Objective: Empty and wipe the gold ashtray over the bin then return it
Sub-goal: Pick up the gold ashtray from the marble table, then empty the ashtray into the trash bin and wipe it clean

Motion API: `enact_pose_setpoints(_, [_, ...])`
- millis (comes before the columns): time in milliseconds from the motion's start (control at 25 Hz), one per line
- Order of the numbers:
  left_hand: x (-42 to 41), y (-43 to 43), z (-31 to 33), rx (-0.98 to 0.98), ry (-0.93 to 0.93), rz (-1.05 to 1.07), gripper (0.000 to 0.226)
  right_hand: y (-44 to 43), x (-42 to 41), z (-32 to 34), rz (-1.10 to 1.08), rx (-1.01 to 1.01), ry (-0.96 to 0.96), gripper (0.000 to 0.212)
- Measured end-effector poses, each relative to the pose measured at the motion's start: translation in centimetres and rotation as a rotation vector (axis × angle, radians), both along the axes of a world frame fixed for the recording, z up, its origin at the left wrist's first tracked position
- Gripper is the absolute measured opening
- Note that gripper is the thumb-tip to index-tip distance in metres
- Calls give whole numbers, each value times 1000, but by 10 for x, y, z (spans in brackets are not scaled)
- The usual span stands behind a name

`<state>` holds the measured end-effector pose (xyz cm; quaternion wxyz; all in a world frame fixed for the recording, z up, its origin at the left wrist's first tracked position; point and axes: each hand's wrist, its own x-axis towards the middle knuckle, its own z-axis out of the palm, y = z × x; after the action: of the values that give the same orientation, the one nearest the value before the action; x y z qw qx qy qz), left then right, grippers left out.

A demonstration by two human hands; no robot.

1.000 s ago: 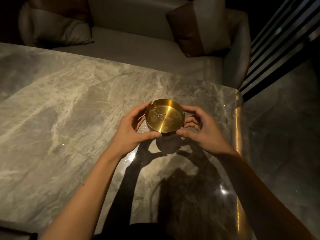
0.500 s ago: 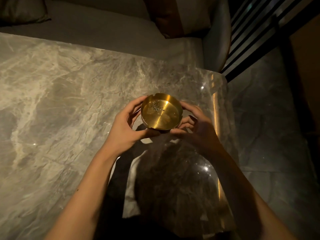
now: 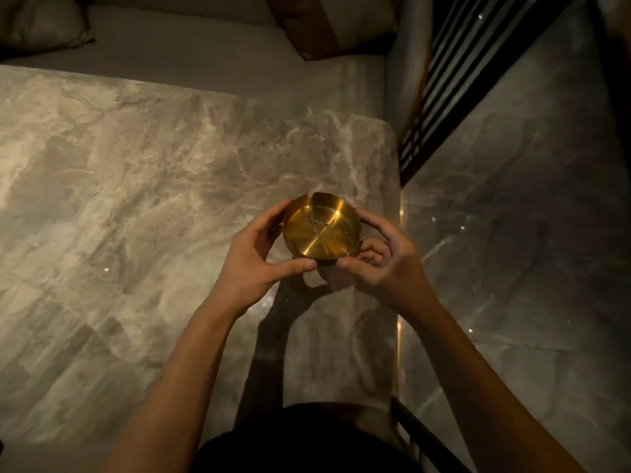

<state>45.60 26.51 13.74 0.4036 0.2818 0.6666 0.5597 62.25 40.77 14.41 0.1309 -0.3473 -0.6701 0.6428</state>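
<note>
Gripping the ashtray [image 3: 321, 230] from both sides, the left hand [image 3: 254, 264] and right hand [image 3: 382, 264] held it raised above the marble tabletop [image 3: 136, 199], near the tabletop's right edge. Each thumb pressed the ashtray's near rim while the fingers curled around its far wall. A small grey clump of ash [image 3: 316, 218] lay inside the ashtray. Beyond the tabletop stood a sofa [image 3: 191, 52] with a cushion [image 3: 327, 25]; tiled floor [image 3: 512, 233] lay to the tabletop's right.
</note>
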Motion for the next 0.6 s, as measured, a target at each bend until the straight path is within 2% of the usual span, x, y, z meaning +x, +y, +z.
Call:
enact_pose_setpoints(240, [96,59,-7,-65,-54,-74,88,50,104,-5,-56,22,-45,77])
enact_pose_setpoints(400, [121,86,-21,-73,-97,-174,93,58,142,-18,-139,3,-83,80])
enact_pose_setpoints(600, [142,107,-45,-86,-202,-312,90,50,174,-31,-250,58,-164,72])
